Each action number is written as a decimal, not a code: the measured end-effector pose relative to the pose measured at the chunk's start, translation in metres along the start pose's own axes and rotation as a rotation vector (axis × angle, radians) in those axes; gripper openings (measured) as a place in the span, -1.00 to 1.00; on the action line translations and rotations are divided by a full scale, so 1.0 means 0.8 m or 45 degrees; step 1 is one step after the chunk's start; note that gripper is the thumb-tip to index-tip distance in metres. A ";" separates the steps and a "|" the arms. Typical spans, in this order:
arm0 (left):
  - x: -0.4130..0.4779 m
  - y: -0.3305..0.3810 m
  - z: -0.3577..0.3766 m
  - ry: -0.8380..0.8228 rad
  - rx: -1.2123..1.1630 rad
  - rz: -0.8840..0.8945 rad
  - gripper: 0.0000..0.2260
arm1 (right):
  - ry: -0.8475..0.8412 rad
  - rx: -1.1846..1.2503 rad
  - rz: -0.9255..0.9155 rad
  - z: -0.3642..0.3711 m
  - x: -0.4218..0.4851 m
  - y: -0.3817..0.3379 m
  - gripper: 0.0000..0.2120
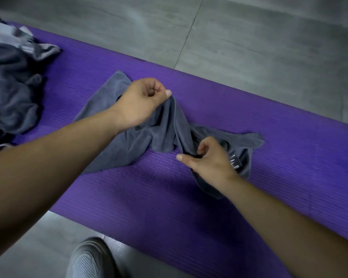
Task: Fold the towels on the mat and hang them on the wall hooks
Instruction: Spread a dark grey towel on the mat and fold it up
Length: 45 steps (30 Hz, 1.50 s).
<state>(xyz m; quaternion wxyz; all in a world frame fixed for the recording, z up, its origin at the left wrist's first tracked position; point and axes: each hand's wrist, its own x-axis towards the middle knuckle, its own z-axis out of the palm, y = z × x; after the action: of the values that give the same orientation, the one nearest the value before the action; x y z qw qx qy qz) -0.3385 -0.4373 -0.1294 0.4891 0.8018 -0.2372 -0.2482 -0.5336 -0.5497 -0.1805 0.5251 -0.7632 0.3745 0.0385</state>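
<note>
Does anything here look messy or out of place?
The grey terry towel pinched by the left hand and right hand lies twisted and bunched on the purple ribbed mat. A crumpled heap of grey towels sits at its left end.

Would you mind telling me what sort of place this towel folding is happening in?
Probably a gym or exercise room, though that is uncertain: a ribbed purple mat lies on a grey tiled floor, with grey towels heaped on it.
</note>
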 end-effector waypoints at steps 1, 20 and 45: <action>0.001 0.002 0.002 0.013 -0.017 0.000 -0.84 | 0.024 -0.072 -0.042 0.007 -0.004 0.002 -0.50; -0.019 0.011 0.041 -0.509 0.349 0.151 -0.59 | -0.342 0.190 -0.375 -0.080 0.003 -0.029 -0.91; -0.052 0.106 0.151 -0.655 0.706 0.382 -0.60 | -0.504 0.282 -0.045 -0.300 -0.063 0.051 -0.83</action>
<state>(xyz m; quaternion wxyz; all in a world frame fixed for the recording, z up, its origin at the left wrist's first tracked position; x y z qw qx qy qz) -0.4577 -0.5266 -0.0939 0.2097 0.7716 -0.5241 -0.2934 -0.6747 -0.7288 -0.0821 0.6695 -0.6850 0.2526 0.1370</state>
